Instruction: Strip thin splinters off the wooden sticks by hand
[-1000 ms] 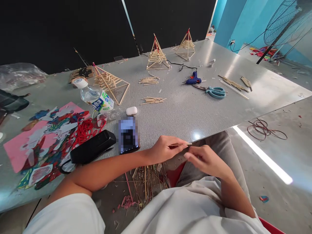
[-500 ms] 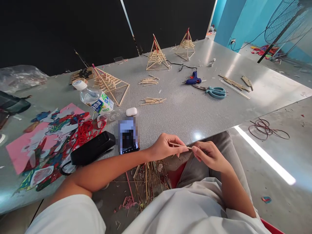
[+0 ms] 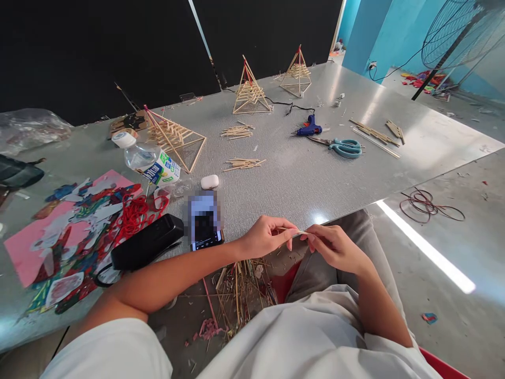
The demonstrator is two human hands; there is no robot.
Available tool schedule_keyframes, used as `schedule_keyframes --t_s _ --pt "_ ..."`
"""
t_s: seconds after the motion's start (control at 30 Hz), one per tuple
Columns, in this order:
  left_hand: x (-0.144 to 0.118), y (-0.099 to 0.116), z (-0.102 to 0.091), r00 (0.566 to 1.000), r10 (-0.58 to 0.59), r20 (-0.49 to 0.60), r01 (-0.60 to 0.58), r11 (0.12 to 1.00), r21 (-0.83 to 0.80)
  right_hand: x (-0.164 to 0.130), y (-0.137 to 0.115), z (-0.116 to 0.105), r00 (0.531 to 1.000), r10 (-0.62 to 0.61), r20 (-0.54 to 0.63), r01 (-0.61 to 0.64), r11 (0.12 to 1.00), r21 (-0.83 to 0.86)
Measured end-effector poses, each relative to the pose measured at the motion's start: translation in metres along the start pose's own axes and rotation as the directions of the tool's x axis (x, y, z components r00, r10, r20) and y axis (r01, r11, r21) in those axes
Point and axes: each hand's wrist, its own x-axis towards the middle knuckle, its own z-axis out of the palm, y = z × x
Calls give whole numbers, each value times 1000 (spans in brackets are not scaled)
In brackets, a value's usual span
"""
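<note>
Pinched a stick (image 3: 301, 232) with left hand (image 3: 265, 238) and right hand (image 3: 336, 248) nearly tip-to-tip, by a super messy bench (image 3: 300, 184) facing black panels (image 3: 272, 37).

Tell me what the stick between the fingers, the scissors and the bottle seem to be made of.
Stick: probably wood or bamboo, unpainted, judging by its pale tan colour.
Scissors: greyish, metal-looking blades; smooth blue handles, likely plastic.
Bottle: glossy clear plastic, apparently, since it is see-through and catches highlights.

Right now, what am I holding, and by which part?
A thin stick: your left hand grips it along its length; your right hand pinches near one end.
</note>
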Motion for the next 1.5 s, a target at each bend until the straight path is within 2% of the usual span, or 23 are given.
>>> schedule_keyframes --t_s 0.17,0.43,0.57,0.67,0.73,0.93,1.2,1.5 --pt "-2 2 2 1000 0 -11 1 998 58 1 2 4 1000 -13 -22 12 1000 -23" --pt "-2 -3 3 999 41 -19 -39 994 100 2 0 11 994 107 -15 -106 992 61" --pt "-3 -2 4 998 70 9 -70 987 142 3 2 5 986 136 99 -149 978 145" --pt "-4 -1 4 997 76 24 -79 982 169 3 5 0 975 111 193 -156 958 240" --pt "-4 -2 5 996 82 17 -84 980 181 4 7 0 972 99 215 -158 948 278" --pt "-4 -5 5 993 117 -2 -114 969 222 4 5 8 986 119 117 -134 983 128" --pt "-5 -5 5 993 117 -10 -112 968 223 3 0 16 992 116 41 -118 992 47" --pt "-6 -2 5 998 62 0 -61 976 211 4 5 15 991 137 12 -137 984 114"
